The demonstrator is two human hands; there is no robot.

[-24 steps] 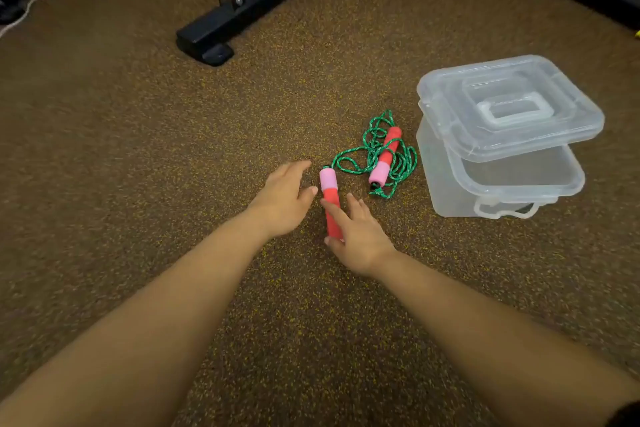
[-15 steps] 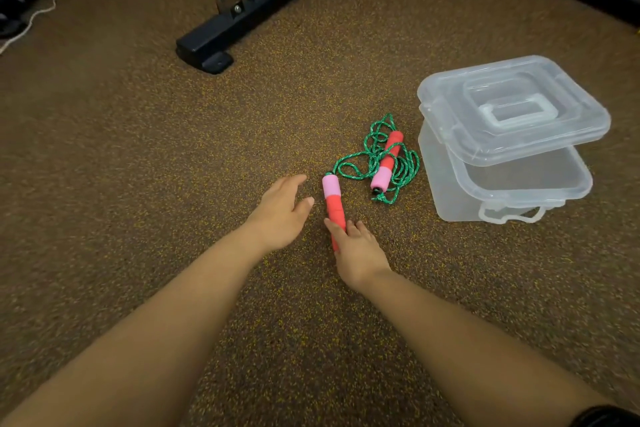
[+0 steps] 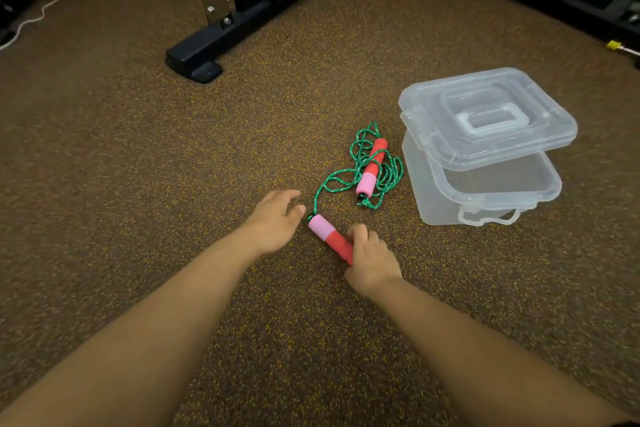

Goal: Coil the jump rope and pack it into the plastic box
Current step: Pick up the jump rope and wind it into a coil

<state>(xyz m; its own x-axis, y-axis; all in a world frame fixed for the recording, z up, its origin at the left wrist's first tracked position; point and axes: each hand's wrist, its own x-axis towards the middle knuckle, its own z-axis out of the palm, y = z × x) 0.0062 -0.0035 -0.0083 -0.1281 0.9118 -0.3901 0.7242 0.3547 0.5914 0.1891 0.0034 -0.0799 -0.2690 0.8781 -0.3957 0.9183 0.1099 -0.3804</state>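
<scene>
A green jump rope [image 3: 367,170] lies in a loose tangle on the speckled floor. Its far red-and-pink handle [image 3: 371,166] rests on the tangle. My right hand [image 3: 370,260] grips the red end of the near handle [image 3: 327,234], which points up and left. My left hand [image 3: 277,222] hovers just left of the pink end, fingers relaxed, holding nothing. The clear plastic box [image 3: 485,198] stands to the right of the rope. Its clear lid [image 3: 485,121] lies askew across the top, leaving the front part uncovered.
A black machine foot [image 3: 197,59] with a metal upright stands at the back. Dark equipment lines the far right. A white cable [image 3: 45,7] runs along the far left. A small yellow-tipped item [image 3: 618,47] lies at the right edge.
My right hand has curled round the near handle and swung it so it slants up-left. The rope strand to the tangle has drawn out. My left hand stayed beside it.
</scene>
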